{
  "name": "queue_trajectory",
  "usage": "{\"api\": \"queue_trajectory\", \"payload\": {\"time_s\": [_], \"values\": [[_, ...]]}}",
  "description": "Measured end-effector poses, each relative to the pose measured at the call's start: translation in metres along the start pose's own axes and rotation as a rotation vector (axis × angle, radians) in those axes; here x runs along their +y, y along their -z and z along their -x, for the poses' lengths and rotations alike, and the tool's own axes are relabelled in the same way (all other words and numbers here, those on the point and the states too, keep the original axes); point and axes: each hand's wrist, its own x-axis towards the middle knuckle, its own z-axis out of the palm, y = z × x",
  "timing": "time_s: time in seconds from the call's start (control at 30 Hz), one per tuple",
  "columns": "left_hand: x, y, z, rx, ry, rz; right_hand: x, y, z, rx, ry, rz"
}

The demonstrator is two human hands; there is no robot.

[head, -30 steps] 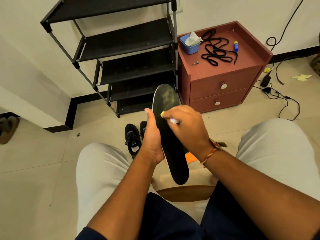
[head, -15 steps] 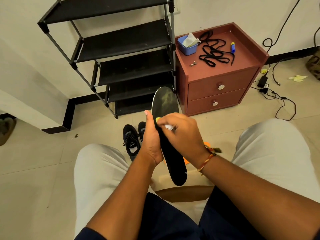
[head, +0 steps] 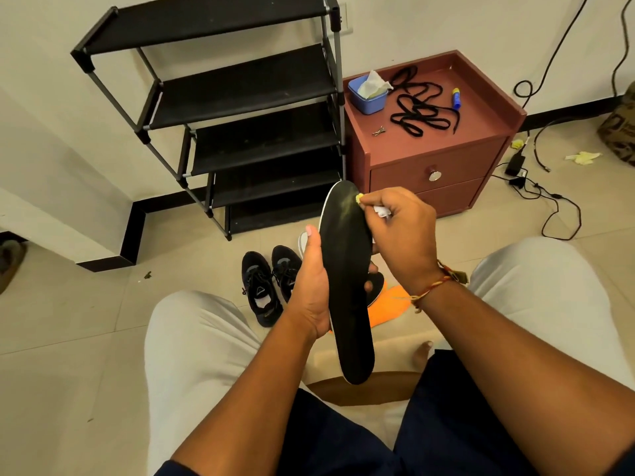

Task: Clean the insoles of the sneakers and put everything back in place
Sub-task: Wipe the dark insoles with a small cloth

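Two hands hold the black insole (head: 347, 286) mid-scene: left hand (head: 311, 293) fingers grip its edge, right hand (head: 402, 235) fingers pinch a wipe (head: 381, 211) on its far end. Far-right blue tub (head: 369, 103) holds tissue (head: 374, 84).

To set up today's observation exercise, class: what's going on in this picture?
A seated person is cleaning a sneaker insole. The left hand holds the black insole by its edge, toe end pointing away, while the right hand presses a small yellow-and-white wiper, mostly hidden in its fingers, against the toe end. The pair of black sneakers sits on the floor ahead, and black laces lie loose on the red cabinet beside a blue tub.
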Motion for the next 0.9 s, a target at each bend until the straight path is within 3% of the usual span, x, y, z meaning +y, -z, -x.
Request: {"api": "queue_trajectory", "payload": {"time_s": [0.1,0.27,0.4,0.5,0.73,0.9], "values": [[-0.001,0.003,-0.001,0.039,-0.028,-0.002,-0.011,0.000,0.010,-0.020,0.004,-0.059],[0.002,0.007,0.001,0.134,-0.046,-0.008,-0.048,-0.019,0.044,-0.133,0.166,-0.127],[0.005,0.007,0.002,0.128,-0.051,-0.025,-0.036,-0.019,0.035,-0.145,0.255,-0.037],[0.005,0.005,0.002,0.075,-0.049,-0.074,-0.022,-0.015,0.020,-0.098,0.215,-0.001],[-0.001,0.002,-0.003,0.021,-0.026,-0.129,-0.001,0.003,0.001,0.019,-0.068,-0.037],[-0.001,0.006,-0.001,0.086,-0.058,-0.188,-0.026,-0.010,0.023,-0.067,0.104,-0.102]]}}
